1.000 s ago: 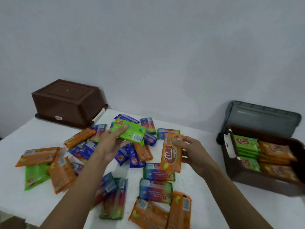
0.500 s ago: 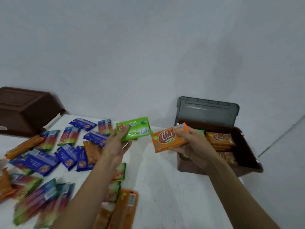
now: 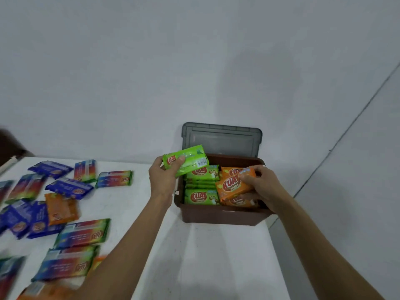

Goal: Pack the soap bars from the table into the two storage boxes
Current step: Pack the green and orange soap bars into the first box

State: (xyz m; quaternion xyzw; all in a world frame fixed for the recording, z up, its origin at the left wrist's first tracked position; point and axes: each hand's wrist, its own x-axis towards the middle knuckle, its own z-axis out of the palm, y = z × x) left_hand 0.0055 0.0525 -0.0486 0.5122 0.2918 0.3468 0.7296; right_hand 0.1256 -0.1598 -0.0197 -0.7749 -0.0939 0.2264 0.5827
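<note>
Left hand (image 3: 162,180) fingers round green soap bar (image 3: 186,161), right hand (image 3: 263,184) fingers on orange soap bar (image 3: 234,185) over brown box (image 3: 220,215); table bars blurred.

table (image 3: 216,256): white | right end: brown box (image 3: 220,217), lid up | left: loose soap bars (image 3: 69,187), blue, orange, rainbow, scattered flat

Storage box (image 3: 220,216) sits at the counter's (image 3: 205,256) far right corner, lid (image 3: 221,139) propped up behind it against the wall. Soap bars (image 3: 201,197) packed inside, more loose bars (image 3: 82,232) scattered over the counter's left side.
</note>
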